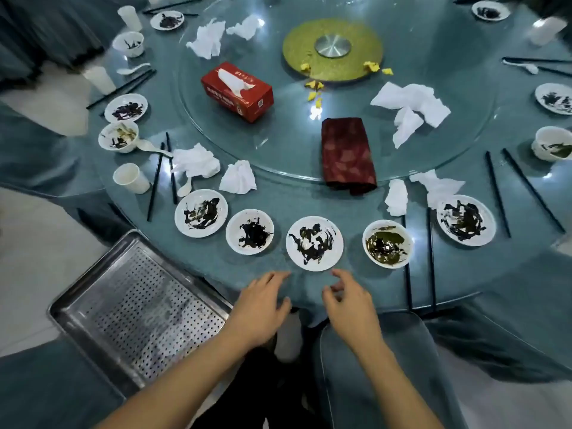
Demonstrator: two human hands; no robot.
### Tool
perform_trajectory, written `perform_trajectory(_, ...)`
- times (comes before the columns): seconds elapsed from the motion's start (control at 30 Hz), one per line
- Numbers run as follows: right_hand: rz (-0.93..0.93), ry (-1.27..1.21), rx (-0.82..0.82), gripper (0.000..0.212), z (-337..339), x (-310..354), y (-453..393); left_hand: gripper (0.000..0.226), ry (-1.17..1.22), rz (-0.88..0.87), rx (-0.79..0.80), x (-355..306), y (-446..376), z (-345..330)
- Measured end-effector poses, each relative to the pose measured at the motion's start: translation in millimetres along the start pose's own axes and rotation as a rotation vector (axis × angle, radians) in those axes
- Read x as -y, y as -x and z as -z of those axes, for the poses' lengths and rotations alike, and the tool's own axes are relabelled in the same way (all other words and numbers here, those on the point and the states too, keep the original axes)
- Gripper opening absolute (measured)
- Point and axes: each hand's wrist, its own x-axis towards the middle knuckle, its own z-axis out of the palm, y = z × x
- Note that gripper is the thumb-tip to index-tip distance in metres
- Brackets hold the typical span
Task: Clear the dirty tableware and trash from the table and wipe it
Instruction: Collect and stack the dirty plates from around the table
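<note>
Along the near edge of the round glass-topped table (278, 193) stand several dirty white plates, the nearest plate (314, 243) smeared dark, and a dirty bowl (387, 244) to its right. My left hand (263, 305) hovers just below that plate with fingers spread, holding nothing. My right hand (346, 300) is beside it, fingers loosely bent, also empty. Crumpled white napkins (237, 178) lie scattered about. A folded dark red cloth (346, 154) lies on the glass turntable. Black chopsticks (431, 258) lie at several places.
A perforated steel tray (136, 311) sits low at the left, beside the table. A red tissue box (236, 91) and yellow scraps (314, 88) lie on the turntable. Paper cups (131, 178), spoons and more dirty dishes ring the far edges. A covered chair (380, 366) is below me.
</note>
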Motion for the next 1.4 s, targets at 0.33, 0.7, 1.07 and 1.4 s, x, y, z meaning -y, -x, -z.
perform_trajectory(0.33,-0.327,-0.132,-0.155,0.027,-28.4,-8.9,-71.4,0.059,0.067,0.118,0.075,22.4,-73.3,-29.4)
perform_trajectory(0.7,-0.446,-0.44,-0.14,0.01,-29.4,-11.2,-74.4,0.049,0.521,0.212,0.041,21.4,-57.4,-24.3)
perform_trajectory(1.07,-0.242,-0.502,-0.11,0.003,-34.2,22.7,-9.9,0.041,1.029,0.349,-0.294,40.0,14.3,11.4)
perform_trajectory(1.4,-0.063,-0.385,0.066,0.006,-82.9,117.8,16.2,0.066,1.182,0.375,-0.352,103.5,86.3,90.8)
